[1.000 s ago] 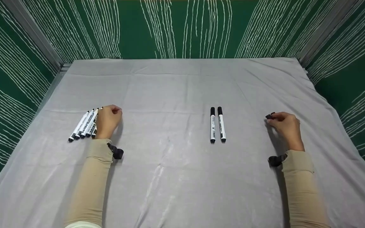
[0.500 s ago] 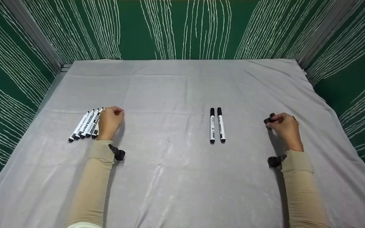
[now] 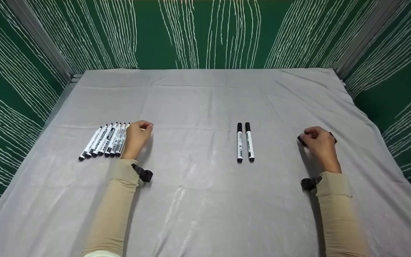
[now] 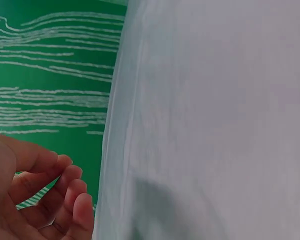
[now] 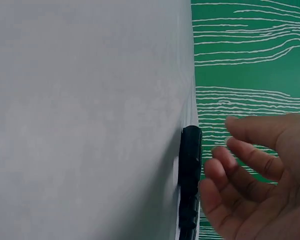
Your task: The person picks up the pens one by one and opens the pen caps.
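Note:
In the head view, a row of several white markers (image 3: 100, 142) lies side by side at the left, narrow black tips pointing away. My left hand (image 3: 136, 141) is at the row's right end, partly covering it. Its fingers are loosely curled with nothing between them, as the left wrist view shows. On the right, my right hand (image 3: 321, 148) hovers around small black pieces that look like marker caps (image 3: 301, 139). In the right wrist view these black caps (image 5: 191, 155) stand in a line beside my loosely bent fingertips (image 5: 215, 172); the hand partly hides them in the head view.
Two white markers with black caps (image 3: 239, 144) lie nearly parallel right of the middle. Wrinkled grey cloth (image 3: 191, 107) covers the table. Green walls with white lines (image 3: 148, 35) stand behind and at both sides. Each wrist wears a black camera (image 3: 145, 175).
My left hand has shifted to the right, uncovering more markers in the row. The right hand stays at nearly the same spot, with its fingers now covering the caps differently.

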{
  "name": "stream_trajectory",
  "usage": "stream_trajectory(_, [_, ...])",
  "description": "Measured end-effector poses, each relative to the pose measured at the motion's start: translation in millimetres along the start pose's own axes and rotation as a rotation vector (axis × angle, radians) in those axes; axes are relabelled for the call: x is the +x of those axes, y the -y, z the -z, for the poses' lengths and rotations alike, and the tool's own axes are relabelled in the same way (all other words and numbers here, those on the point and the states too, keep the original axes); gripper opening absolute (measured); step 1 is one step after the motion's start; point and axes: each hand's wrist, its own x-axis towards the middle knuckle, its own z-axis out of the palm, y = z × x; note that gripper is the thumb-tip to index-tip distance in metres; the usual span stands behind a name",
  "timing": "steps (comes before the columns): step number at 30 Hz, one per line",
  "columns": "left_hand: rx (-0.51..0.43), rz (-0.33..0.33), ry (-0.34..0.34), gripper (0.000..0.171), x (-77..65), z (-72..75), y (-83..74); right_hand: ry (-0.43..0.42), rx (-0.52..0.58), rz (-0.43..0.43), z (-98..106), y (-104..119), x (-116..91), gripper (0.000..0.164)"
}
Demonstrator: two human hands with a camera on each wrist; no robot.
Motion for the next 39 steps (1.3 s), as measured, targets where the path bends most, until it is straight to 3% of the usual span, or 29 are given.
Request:
stream_trajectory(5, [-0.055, 0.013, 0.047, 0.021, -3.5, -18.6, -16.3, 0.013, 0.056, 0.019, 1.6, 6.0, -2.0, 0.046])
stream_trajectory(14, [-0.147, -0.003, 0.152, 0.017, -14.1, -58.7, -48.4, 0.018, 0.205, -0.021, 4.4, 24.7, -2.0, 0.049])
stream_trajectory(22, [-0.191, -0.113, 0.235, 0.019, -24.1, -98.8, -76.2, 0.028, 0.362, 0.005, -2.0, 40.1, -2.3, 0.045])
stream_trajectory(33, [-0.108, -0.221, 0.363, 0.019, -34.0, -151.4, -109.4, 0.043, 0.412, 0.035, -9.3, 54.9, -5.9, 0.044])
stream_trajectory(39, [-0.028, -0.204, 0.417, 0.023, -37.8, -172.1, -119.4, 0.074, 0.442, 0.047, -14.3, 58.3, -7.4, 0.042])
